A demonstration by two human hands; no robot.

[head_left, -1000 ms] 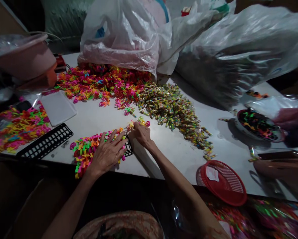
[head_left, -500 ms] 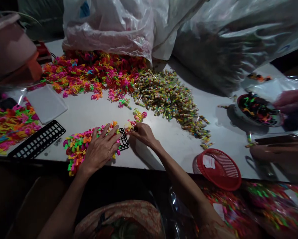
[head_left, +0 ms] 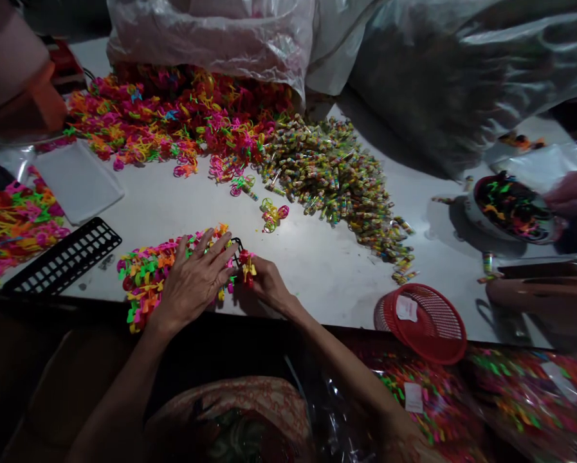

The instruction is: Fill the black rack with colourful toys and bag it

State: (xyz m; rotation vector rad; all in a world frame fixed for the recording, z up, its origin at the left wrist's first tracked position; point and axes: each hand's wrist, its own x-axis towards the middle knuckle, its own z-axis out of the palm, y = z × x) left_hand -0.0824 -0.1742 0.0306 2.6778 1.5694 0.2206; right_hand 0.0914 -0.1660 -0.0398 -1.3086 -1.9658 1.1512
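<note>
My left hand [head_left: 195,281] lies flat with its fingers spread over rows of small bright plastic pieces [head_left: 141,286]. These pieces sit on a black grid rack [head_left: 238,247], whose right end shows past my fingertips. At that end, my right hand [head_left: 271,284] is closed on small red and yellow plastic pieces [head_left: 248,270]; their exact shape is hard to make out. Just beyond it on the table is a little cluster of yellow, green and pink plastic rings [head_left: 273,215]. My palm hides part of the rack.
A second black grid rack [head_left: 64,257] lies at left beside a white pad [head_left: 78,180]. Heaps of colourful plastic pieces [head_left: 172,128] and wrapped candy tubes [head_left: 327,164] cover the back. A red basket [head_left: 426,321] overhangs the front edge. Another person's hand [head_left: 570,193] is near a bowl [head_left: 512,209].
My right hand has drawn slightly down and back from the ring cluster to the rack's right end, bringing red and yellow pieces. My left hand stays on the rack; the view has shifted slightly.
</note>
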